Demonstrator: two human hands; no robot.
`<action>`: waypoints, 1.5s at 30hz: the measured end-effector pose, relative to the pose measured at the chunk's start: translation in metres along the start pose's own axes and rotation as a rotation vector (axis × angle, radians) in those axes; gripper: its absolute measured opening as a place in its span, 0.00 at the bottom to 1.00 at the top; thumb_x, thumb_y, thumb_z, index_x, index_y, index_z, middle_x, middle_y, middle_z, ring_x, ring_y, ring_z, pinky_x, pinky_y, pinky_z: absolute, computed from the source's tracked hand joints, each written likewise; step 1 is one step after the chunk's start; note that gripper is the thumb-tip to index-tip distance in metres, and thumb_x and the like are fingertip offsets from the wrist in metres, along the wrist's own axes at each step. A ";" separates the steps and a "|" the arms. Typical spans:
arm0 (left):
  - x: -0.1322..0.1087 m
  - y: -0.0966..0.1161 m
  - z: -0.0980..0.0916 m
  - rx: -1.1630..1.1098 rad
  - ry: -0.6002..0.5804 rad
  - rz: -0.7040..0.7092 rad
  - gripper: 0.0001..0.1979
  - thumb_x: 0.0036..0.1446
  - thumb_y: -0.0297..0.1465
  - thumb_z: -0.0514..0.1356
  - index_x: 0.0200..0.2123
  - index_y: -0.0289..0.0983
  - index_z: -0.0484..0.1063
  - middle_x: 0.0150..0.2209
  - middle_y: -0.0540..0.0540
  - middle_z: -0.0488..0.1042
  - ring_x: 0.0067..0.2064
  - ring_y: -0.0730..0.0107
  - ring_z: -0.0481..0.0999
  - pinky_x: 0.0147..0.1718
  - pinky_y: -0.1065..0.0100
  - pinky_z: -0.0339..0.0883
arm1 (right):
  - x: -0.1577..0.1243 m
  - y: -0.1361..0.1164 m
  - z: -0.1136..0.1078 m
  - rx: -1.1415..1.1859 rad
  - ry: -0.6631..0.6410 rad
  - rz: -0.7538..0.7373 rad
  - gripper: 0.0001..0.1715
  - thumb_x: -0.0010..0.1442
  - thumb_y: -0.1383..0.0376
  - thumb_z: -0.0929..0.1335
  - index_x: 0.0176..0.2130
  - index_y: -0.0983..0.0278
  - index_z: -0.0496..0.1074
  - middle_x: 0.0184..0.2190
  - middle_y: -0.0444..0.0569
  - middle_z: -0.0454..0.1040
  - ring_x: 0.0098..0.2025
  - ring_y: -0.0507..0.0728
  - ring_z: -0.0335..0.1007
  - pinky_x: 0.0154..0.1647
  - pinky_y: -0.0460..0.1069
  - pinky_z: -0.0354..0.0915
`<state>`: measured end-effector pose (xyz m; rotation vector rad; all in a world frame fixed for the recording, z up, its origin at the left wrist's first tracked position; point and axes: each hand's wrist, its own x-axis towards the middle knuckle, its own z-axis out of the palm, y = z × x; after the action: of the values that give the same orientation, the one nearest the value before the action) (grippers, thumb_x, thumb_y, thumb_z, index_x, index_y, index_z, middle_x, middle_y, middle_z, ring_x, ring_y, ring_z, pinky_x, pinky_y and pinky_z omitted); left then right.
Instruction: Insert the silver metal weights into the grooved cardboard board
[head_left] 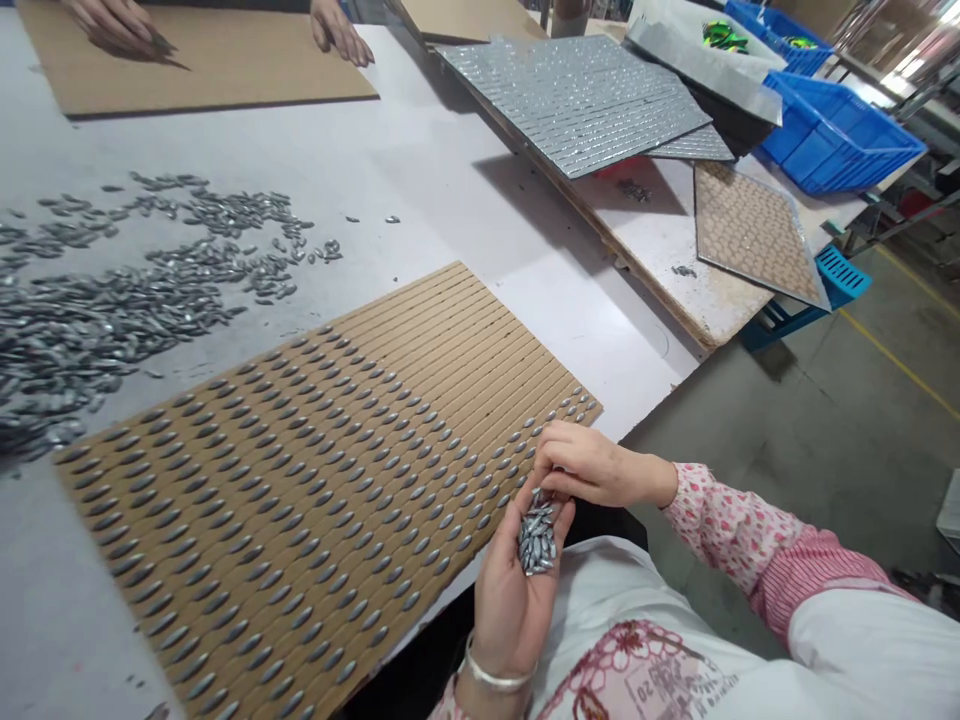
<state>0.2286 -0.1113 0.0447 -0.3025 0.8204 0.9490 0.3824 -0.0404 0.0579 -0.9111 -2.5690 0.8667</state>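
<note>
My left hand [506, 590] is cupped, palm up, around a small heap of silver spindle-shaped metal pieces [537, 540]. Just above that heap is my right hand [589, 462], its fingers bent together at the edge of the pile; what sits between the fingertips is hidden. Both hands are at the near right edge of a grooved brown cardboard sheet [450, 345]. Rows of the same metal pieces lie in its grooves over the left part and along the near edge. Bare grooves show in the far right part.
A large loose pile of metal pieces [97, 330] covers the table [420, 190] at left. Across it, another person's hands [116, 25] rest on a plain cardboard sheet [225, 60]. Filled silvery boards [577, 100], a patterned board [757, 230] and blue crates [832, 135] stand at right.
</note>
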 end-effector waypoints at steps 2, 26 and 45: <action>0.002 0.000 0.000 0.059 0.037 0.026 0.11 0.58 0.29 0.54 0.39 0.34 0.75 0.44 0.40 0.75 0.47 0.61 0.73 0.45 0.61 0.70 | 0.000 0.001 -0.003 0.044 0.037 0.016 0.12 0.66 0.63 0.55 0.35 0.66 0.61 0.33 0.51 0.65 0.38 0.54 0.58 0.43 0.49 0.58; 0.005 0.002 0.000 0.257 -0.034 0.115 0.17 0.49 0.31 0.62 0.44 0.34 0.71 0.38 0.41 0.74 0.34 0.73 0.72 0.30 0.73 0.67 | 0.006 0.039 -0.003 0.163 0.271 0.329 0.10 0.60 0.62 0.65 0.31 0.67 0.68 0.29 0.46 0.68 0.34 0.51 0.60 0.39 0.48 0.58; 0.005 0.007 0.003 -0.030 -0.009 -0.046 0.15 0.60 0.29 0.50 0.44 0.33 0.73 0.47 0.38 0.74 0.52 0.58 0.70 0.51 0.57 0.65 | 0.007 0.054 -0.001 -0.115 0.378 0.362 0.06 0.57 0.64 0.66 0.32 0.65 0.70 0.30 0.48 0.69 0.36 0.54 0.59 0.42 0.51 0.54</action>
<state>0.2260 -0.1030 0.0440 -0.3413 0.7885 0.9198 0.4031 -0.0021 0.0255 -1.4508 -2.1796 0.5636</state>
